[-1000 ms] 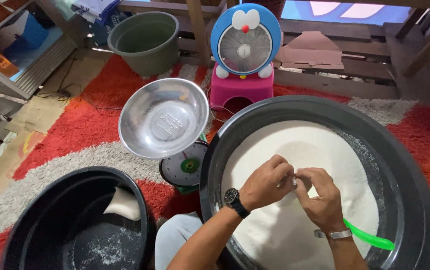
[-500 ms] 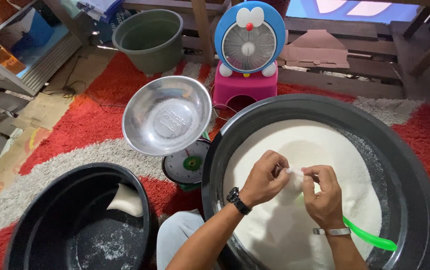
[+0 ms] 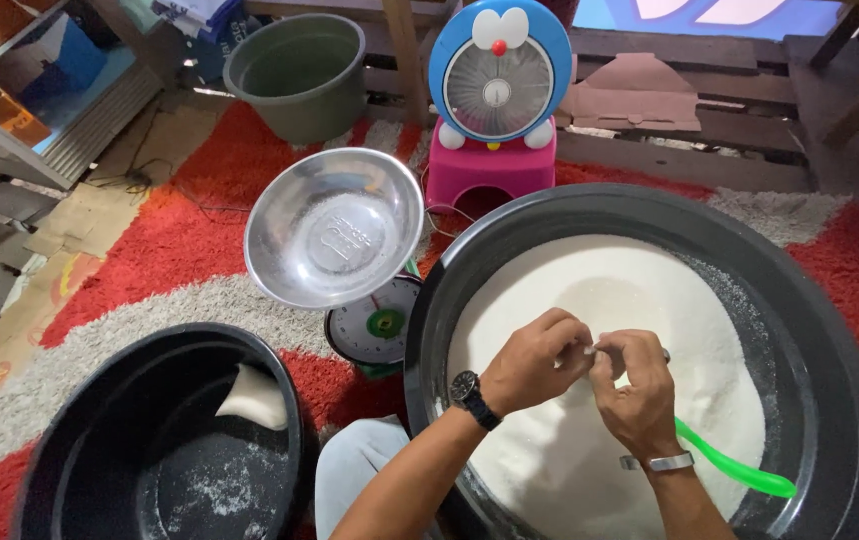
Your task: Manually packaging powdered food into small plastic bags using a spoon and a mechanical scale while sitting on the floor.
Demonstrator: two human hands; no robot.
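Both my hands meet over a big black basin [image 3: 829, 330] filled with white powder [image 3: 599, 290]. My left hand [image 3: 534, 362], with a black watch on its wrist, and my right hand [image 3: 634, 392], with a silver bracelet, pinch a small piece of thin clear plastic [image 3: 590, 349] between their fingertips. It looks like a little bag, though most of it is hidden by the fingers. A bright green scoop handle [image 3: 739, 470] lies on the powder under my right wrist.
A kitchen scale [image 3: 374, 325] with a steel bowl [image 3: 334, 228] stands left of the basin. A second black basin [image 3: 79, 400] at lower left holds a small white packet [image 3: 254, 398]. Behind are a blue round fan [image 3: 499, 75] on a pink stool, a green bucket [image 3: 299, 70] and a red rug.
My hands stay together above the powder while the fingers shift a little on the plastic. The view has drifted slightly.
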